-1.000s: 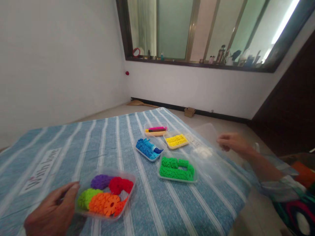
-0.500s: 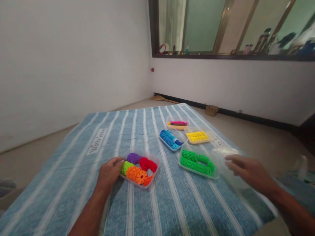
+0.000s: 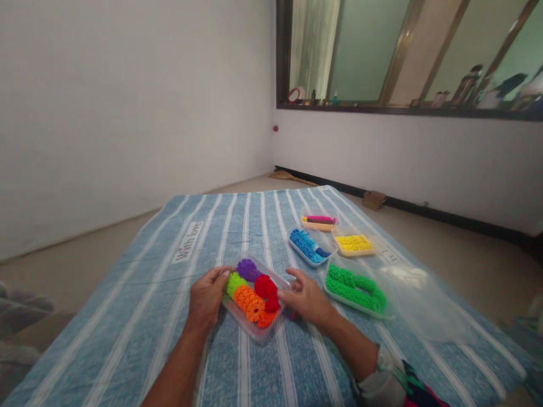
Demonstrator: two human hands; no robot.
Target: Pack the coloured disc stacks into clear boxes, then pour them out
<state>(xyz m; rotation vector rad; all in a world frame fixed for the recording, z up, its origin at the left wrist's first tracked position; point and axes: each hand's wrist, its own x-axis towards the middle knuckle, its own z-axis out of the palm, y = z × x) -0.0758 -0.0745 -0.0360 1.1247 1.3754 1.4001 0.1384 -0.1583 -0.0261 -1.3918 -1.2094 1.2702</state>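
A clear plastic container (image 3: 259, 338) holds notched disc pieces in purple (image 3: 247, 269), lime green (image 3: 236, 282), orange (image 3: 249, 302) and red (image 3: 265, 286). My left hand (image 3: 207, 297) grips its left side, thumb on the rim. At the opposite side is my right hand (image 3: 309, 298), its thumb at the rim and its index finger stretched out apart from it. Whether the right thumb touches the red pieces I cannot tell. Just right of that hand lies a container of green pieces (image 3: 355, 288).
Farther back stand containers with blue pieces (image 3: 309, 247), yellow pieces (image 3: 354, 243) and pink and brown pieces (image 3: 320, 220). Thin clear plastic (image 3: 428, 305) lies at the right of the striped cloth (image 3: 139, 294). A white wall (image 3: 127, 102) rises at the left.
My right hand has come left from the clear plastic to the right side of the multicoloured container. My left hand keeps its hold on the other side. The view has shifted slightly.
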